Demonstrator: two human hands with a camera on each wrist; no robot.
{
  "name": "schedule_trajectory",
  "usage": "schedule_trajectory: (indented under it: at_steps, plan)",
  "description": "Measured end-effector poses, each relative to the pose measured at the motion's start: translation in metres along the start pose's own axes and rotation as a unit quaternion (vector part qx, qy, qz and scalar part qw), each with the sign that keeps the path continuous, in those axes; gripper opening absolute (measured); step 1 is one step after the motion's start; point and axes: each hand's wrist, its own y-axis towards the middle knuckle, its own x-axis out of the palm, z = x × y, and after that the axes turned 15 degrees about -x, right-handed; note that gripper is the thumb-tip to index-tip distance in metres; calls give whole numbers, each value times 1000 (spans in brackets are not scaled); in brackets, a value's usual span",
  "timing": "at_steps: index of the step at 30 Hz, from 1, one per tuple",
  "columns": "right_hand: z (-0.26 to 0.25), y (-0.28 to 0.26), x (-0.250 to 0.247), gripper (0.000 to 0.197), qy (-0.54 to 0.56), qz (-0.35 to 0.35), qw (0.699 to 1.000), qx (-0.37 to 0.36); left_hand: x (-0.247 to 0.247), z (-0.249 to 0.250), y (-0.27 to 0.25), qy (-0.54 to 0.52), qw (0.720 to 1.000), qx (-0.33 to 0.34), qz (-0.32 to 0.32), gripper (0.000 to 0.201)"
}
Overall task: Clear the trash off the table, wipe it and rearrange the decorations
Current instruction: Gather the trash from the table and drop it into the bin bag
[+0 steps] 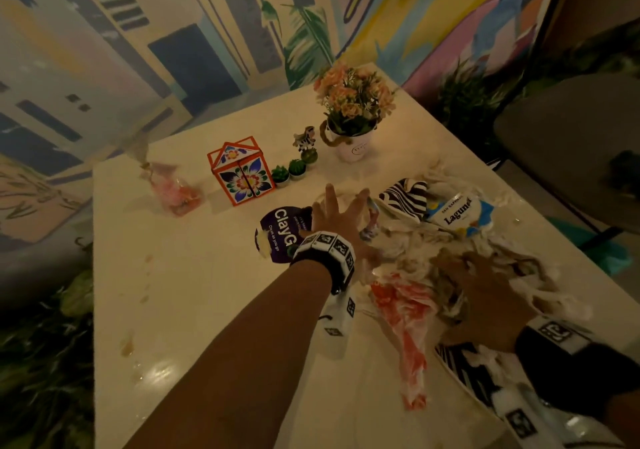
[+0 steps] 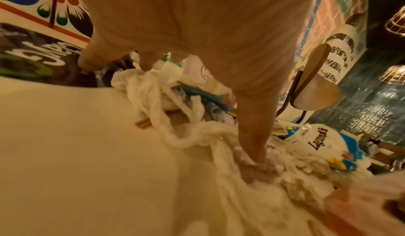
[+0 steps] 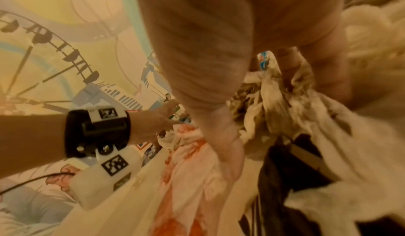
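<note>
A heap of crumpled white tissues (image 1: 415,240) lies on the right side of the white table (image 1: 207,310). In the heap are a red-stained plastic bag (image 1: 408,313), a zebra-striped wrapper (image 1: 405,197) and a blue-and-white Laguna packet (image 1: 457,213). My left hand (image 1: 341,211) reaches over the heap's far-left edge with fingers spread, beside a purple round ClayGo card (image 1: 280,233). Its thumb (image 2: 254,146) presses into the tissues (image 2: 186,136). My right hand (image 1: 481,296) sits on the near side of the heap, fingers (image 3: 324,77) curled round a wad of soiled tissue (image 3: 274,104).
Decorations stand at the back: a flower pot (image 1: 353,116), a zebra figurine (image 1: 304,138), small cacti (image 1: 289,171), an orange floral house-shaped box (image 1: 242,174) and a pink wrapped packet (image 1: 173,188). Brown spills (image 1: 128,346) mark the table's near left. A chair (image 1: 571,143) stands at the right.
</note>
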Motion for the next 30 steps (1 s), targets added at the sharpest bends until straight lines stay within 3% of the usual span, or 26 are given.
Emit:
schedule_trajectory:
  at_steps: [4, 9, 14, 17, 20, 23, 26, 28, 30]
  plan:
    - [2, 26, 8, 81, 0, 65, 998, 10, 7, 4, 12, 7, 1000, -2, 15, 104]
    - [0, 39, -2, 60, 27, 81, 996, -40, 14, 10, 1, -5, 997, -8, 73, 59]
    - [1, 43, -20, 58, 23, 104, 992, -59, 18, 9, -15, 75, 992, -5, 106, 74]
    - [-2, 46, -31, 39, 101, 137, 981, -95, 21, 5, -22, 116, 984, 1, 132, 60]
    - [-7, 47, -45, 36, 196, 164, 959, -123, 22, -5, -21, 149, 979, 22, 137, 44]
    - [-14, 43, -67, 32, 259, 213, 932, -135, 25, -18, -22, 0, 987, 21, 159, 26]
    - [-24, 40, -96, 32, 329, 283, 890, -139, 22, -27, -33, -159, 971, 19, 177, 7]
    - [-34, 36, -115, 35, 376, 294, 865, -154, 14, -32, -42, -283, 945, -21, 162, 13]
    - [-46, 28, -132, 34, 430, 293, 834, -184, -1, -34, -57, -452, 881, -61, 126, 11]
